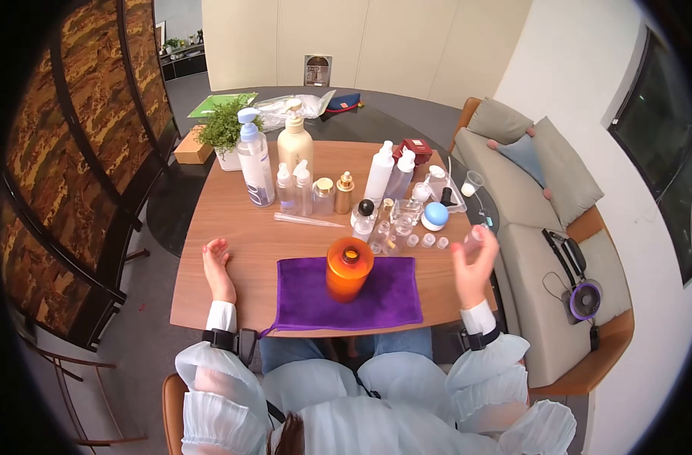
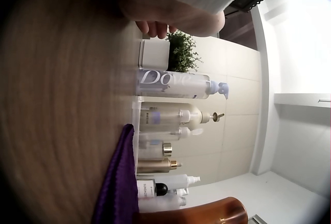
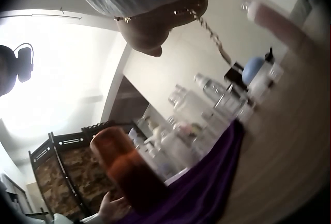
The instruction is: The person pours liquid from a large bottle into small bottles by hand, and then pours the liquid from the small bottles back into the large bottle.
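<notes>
Blurring right hand (image 1: 473, 262), its small pinched item unclear.

**Camera layout, referenced to the orange bottle**

Head view: taken from above and behind the orange bottle (image 1: 349, 268), facing forward and down, with the whole table (image 1: 224, 280) covered.

Left wrist view: set low at tabletop level, left of the bottle (image 2: 196, 214), rolled sideways, close to the wood.

Right wrist view: set low, right of the bottle (image 3: 126, 175), tilted upward, blurred.

The bottle, the purple cloth (image 1: 384, 299) and the bottle row behind are shared by all three.
</notes>
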{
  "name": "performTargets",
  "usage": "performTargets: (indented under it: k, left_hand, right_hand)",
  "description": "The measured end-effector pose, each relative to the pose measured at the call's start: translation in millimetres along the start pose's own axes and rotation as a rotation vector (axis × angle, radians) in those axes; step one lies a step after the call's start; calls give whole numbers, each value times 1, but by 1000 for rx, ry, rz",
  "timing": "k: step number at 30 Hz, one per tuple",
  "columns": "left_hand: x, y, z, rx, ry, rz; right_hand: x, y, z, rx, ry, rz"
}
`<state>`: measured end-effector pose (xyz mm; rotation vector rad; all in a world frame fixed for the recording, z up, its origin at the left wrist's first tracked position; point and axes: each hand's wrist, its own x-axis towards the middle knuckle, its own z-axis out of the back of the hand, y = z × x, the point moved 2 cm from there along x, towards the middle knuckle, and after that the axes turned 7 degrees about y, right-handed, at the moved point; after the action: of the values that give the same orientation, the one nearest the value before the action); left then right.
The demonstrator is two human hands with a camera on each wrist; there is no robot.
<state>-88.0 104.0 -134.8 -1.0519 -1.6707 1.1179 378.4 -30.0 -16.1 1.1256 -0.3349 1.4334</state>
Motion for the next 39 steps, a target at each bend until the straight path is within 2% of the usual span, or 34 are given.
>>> performTargets:
  k: [2,4,7,9,10,14,16,18,20,21,25,26,28,29,32,36,39]
  left_hand:
    - [1,0,1,-1,4,-3]
    - [1,0,1,-12,10,-8]
    - [1,0,1,-28,0,-8]
    - [1,2,2,-34,-15,2]
    - [2,3,3,-33,-23,-6]
    - [1,2,2,-2,-26,-3]
    - [0,0,0,6,-28,15]
    - [0,-1,0,14,-30,10]
    - [-1,-1,-1,26,-27,14]
    - [-1,-1,-1,26,-23,7]
    - [-1,-4,-2,17,-26,7]
    - [-1,-3,-2,18,-26,7]
    - [0,-2,-1,4,-25,3]
    - [0,-2,0,6,-28,0]
    - [0,-1,0,24,-24,-7]
    - [0,-1,0,29,-31,-4]
    - [-1,-1,0,23,-30,-4]
  right_hand:
    - [6,-25,16,-14,-142,-163]
    - [3,-75,14,39,-141,-353]
    - [-13,-136,-8,267,101,-527]
    - [-16,-140,-14,402,235,-631]
    - [-17,-141,-18,410,238,-624]
    - [-24,-144,-23,356,187,-576]
    - [-25,-134,-21,448,99,-564]
    - [-18,-109,-14,467,83,-528]
    - [-7,-77,-3,539,83,-398]
    - [-2,-63,1,661,94,-353]
    - [20,6,15,812,211,-292]
    - [21,16,14,813,211,-293]
    - [23,33,7,841,323,-209]
    - [22,40,3,821,360,-175]
    - [29,67,-1,451,502,74]
    - [28,86,-11,354,557,120]
    - [29,92,-17,208,572,286]
